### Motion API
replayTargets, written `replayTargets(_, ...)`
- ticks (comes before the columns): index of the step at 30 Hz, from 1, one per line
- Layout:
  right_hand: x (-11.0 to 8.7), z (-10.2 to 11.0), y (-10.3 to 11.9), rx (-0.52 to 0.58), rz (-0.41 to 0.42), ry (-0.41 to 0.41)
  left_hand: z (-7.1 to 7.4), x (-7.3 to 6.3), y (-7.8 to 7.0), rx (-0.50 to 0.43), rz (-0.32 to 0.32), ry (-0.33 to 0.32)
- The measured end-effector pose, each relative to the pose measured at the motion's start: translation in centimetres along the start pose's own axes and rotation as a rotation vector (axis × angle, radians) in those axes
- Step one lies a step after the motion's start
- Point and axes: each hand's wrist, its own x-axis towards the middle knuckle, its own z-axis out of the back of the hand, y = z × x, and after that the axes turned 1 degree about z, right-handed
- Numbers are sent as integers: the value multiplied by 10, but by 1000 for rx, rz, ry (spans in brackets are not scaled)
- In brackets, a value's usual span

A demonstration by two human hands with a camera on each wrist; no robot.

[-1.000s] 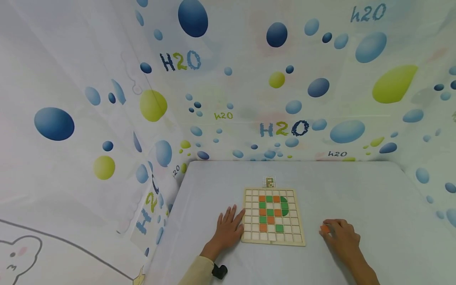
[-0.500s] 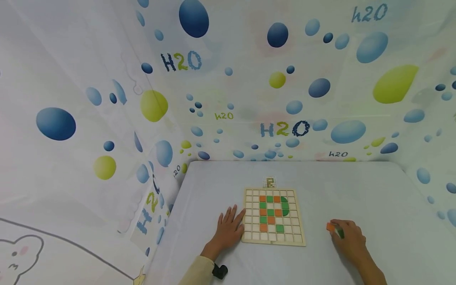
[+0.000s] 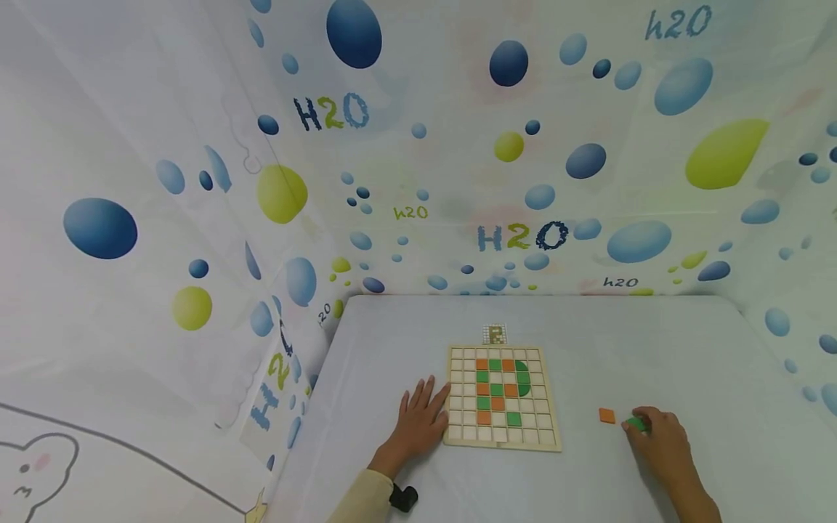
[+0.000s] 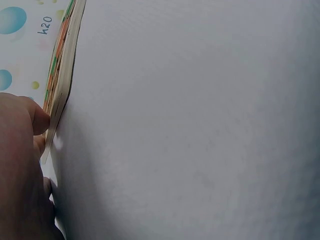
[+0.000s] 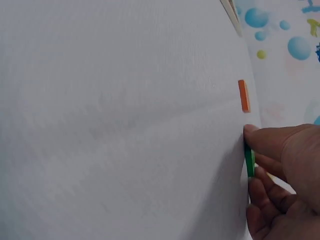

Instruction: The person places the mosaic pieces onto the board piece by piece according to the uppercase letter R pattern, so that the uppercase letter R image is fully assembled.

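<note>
A square wooden grid board (image 3: 462, 434) lies mid-table, with orange and green tiles set in some of its cells. My left hand (image 3: 420, 425) rests at the board's left edge, fingers spread and fingertips at the rim. To the right of the board, my right hand (image 3: 662, 439) pinches a green tile (image 3: 636, 423) between thumb and fingers, low over the cloth. In the right wrist view the thumb covers part of that green tile (image 5: 249, 161). A loose orange square tile (image 3: 607, 415) lies flat on the cloth just left of the right hand.
A small pattern card (image 3: 495, 334) touches the board's far edge. White cloth (image 3: 392, 327) covers the table, and a wall sheet printed with blue and green drops (image 3: 637, 241) rises behind it. A black wrist device (image 3: 403, 498) sits by the left sleeve.
My right hand has moved right and let go of the orange tile, which now lies on the cloth. The green tile is still between its fingers. The left hand has stayed put.
</note>
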Motion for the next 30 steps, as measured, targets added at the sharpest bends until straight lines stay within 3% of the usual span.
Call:
replayTargets(7,-4,-4,6,-13,-132,14,-2,0,1,-9,-9,-13)
replayTargets(13,-16,-4,16,-25,-172,71,-1,0,0,3,-2,-2)
replayTargets(22,-33,-17,27,41,-242,74,0,-1,0,7,-5,-2)
replayTargets(26,-40,-28,43,37,-213,68,-2,-1,1,13,-3,-2)
replayTargets(30,-46,-38,59,30,-125,93,-3,0,3,20,4,0)
